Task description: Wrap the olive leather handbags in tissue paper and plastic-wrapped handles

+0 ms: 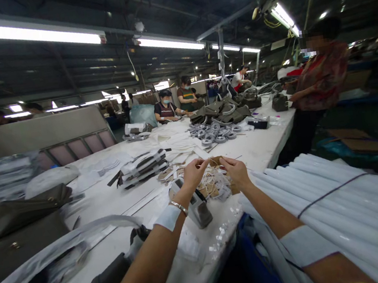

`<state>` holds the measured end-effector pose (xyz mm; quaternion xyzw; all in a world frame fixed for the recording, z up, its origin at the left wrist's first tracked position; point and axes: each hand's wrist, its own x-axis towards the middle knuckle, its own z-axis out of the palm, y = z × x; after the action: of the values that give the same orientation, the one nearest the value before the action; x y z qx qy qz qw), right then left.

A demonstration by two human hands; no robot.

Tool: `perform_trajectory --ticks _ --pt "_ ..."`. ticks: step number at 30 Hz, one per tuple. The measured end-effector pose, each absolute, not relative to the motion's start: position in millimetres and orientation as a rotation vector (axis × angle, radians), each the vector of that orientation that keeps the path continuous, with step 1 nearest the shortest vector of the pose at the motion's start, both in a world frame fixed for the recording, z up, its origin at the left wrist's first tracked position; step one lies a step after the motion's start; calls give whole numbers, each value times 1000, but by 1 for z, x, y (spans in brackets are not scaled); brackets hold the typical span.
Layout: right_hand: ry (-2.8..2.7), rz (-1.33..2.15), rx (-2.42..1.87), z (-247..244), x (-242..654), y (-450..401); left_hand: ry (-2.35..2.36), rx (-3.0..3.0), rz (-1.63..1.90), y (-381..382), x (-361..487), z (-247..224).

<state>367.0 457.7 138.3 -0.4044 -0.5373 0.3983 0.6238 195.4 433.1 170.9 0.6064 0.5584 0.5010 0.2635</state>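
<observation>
Both my hands are raised over the white table, close together. A small brown tag with thin string spans the gap between them. My left hand pinches its left end, and my right hand grips the right end between thumb and fingers. Right below lies a pile of brown tags and white strings. A grey-and-white handheld device rests beside my left wrist.
Wrapped grey pieces and rolled grey straps lie further back. Dark bags sit at left, long white wrapped rolls at right. Several people work around the table; one person stands at its right edge.
</observation>
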Motion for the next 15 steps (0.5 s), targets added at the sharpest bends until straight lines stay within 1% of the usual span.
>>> perform_trajectory --ticks 4,8,15 --pt "-1330 862 -890 141 364 446 1427 1541 1377 438 211 169" --pt "-1438 764 -896 138 368 440 1308 1447 1325 438 211 165" --pt "-1294 788 -948 133 374 443 1164 1240 1272 435 202 165"
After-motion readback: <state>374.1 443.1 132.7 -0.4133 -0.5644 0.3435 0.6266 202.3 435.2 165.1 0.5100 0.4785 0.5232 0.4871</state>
